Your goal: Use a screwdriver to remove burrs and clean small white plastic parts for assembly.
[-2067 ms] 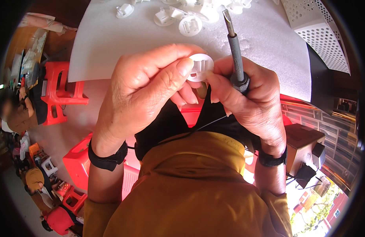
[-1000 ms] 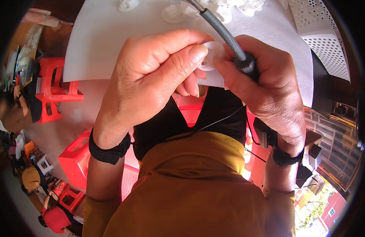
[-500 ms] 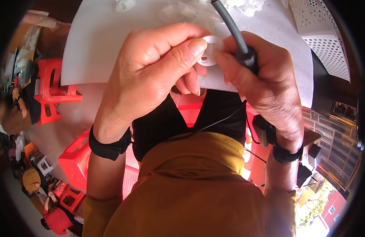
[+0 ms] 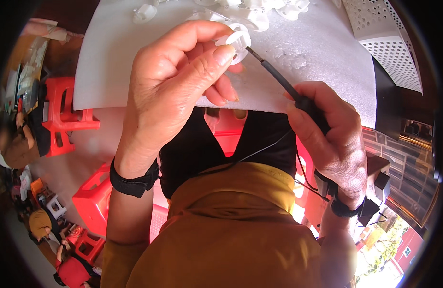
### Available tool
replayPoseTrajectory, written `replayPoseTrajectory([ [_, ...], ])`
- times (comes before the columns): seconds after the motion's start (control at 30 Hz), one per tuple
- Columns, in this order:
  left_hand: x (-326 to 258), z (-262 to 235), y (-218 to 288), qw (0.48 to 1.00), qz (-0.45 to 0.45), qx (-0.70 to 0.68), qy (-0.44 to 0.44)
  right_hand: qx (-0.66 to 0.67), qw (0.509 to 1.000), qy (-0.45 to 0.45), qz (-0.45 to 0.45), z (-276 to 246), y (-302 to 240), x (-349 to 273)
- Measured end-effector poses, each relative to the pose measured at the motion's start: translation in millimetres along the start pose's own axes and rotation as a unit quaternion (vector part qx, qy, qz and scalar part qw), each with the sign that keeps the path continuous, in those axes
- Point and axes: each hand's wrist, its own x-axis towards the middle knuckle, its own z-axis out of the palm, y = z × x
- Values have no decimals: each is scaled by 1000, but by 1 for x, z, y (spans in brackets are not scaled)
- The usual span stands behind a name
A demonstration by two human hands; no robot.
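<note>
Left hand fingers pinch a round white plastic ring (ribbed rim), right hand clenched around a slim black-handled tool, tip touching it, above white foam-sheeted bench.

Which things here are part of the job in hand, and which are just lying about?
In hand: small white round plastic part, pinched by left hand; black slim rod tool, gripped by right hand.

Lying about: loose white plastic parts, white foam sheet, white perforated basket, red plastic stools.
</note>
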Motion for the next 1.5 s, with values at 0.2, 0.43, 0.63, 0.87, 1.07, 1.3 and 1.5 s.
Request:
replayPoseTrajectory([
  [0.2, -1, 2, -1, 1000, 7, 1, 0, -30, 999, 2, -37, 0, 5, 2],
  [0.43, -1, 2, -1, 1000, 11, 13, 0, -13, 998, -10, -53, 0, 4, 4],
  [0.63, -1, 4, -1, 1000, 12, 18, 1, -36, 998, -2, -52, 1, 4, 4],
  [0.87, 0, 6, -1, 999, 8, 30, 10, -132, 983, 45, -122, 1, 5, 4],
  [1.07, -1, 6, 0, 999, 2, 40, 12, -154, 975, 56, -149, 2, 6, 5],
  [1.3, 1, 5, 1, 999, -3, 44, 8, -148, 975, 71, -152, 3, 7, 4],
  [1.5, 1, 6, 0, 999, 1, 50, 7, -145, 975, 72, -155, 3, 9, 4],
])
